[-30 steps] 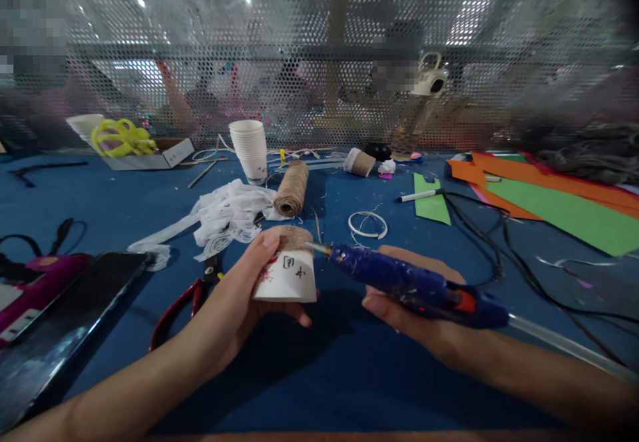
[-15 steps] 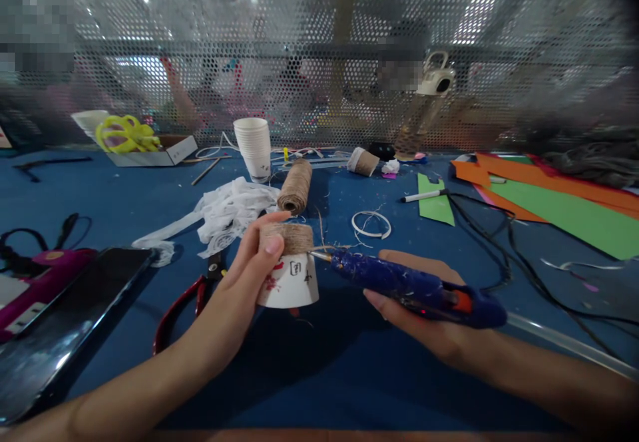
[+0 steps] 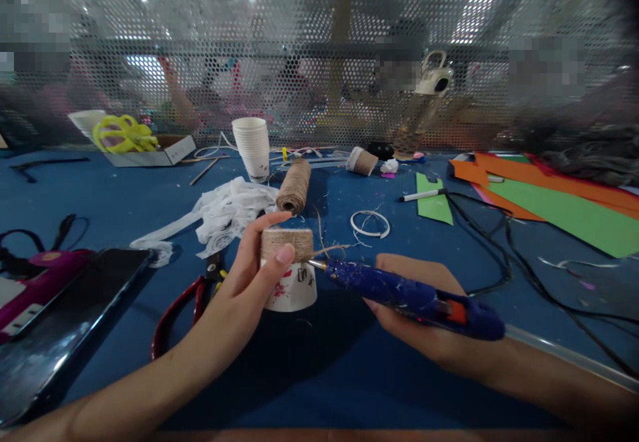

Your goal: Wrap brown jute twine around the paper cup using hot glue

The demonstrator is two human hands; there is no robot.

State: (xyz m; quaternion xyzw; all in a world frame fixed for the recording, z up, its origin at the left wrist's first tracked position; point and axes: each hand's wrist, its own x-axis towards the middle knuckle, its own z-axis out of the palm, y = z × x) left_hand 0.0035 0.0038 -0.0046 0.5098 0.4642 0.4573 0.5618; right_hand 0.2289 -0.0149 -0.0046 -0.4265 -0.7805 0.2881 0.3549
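A white paper cup (image 3: 297, 293), printed with red and black marks, is turned upside down in my left hand (image 3: 254, 265). Brown jute twine (image 3: 294, 237) wraps its upper part, and my thumb presses on the wrapping. My right hand (image 3: 419, 295) grips a blue hot glue gun (image 3: 399, 290) with a clear glue stick in its back end. The nozzle points left and meets the cup's side at the lower edge of the twine, touching or very close. A loose twine end sticks out to the right there. Behind the cup lies a spool of twine (image 3: 294, 187).
White lace ribbon (image 3: 232, 209) and red-handled pliers (image 3: 174, 319) lie left, beside a phone (image 3: 64, 322). Stacked paper cups (image 3: 251, 149) stand behind. A white ring (image 3: 370, 223), a marker (image 3: 423, 196), black cables and coloured paper (image 3: 564, 209) lie right. A perforated metal screen (image 3: 319, 49) borders the back.
My left hand has turned the cup slightly, its printed marks shifting right, and the thumb sits further over the twine. The glue gun's nozzle has dipped a little, still at the twine's edge.
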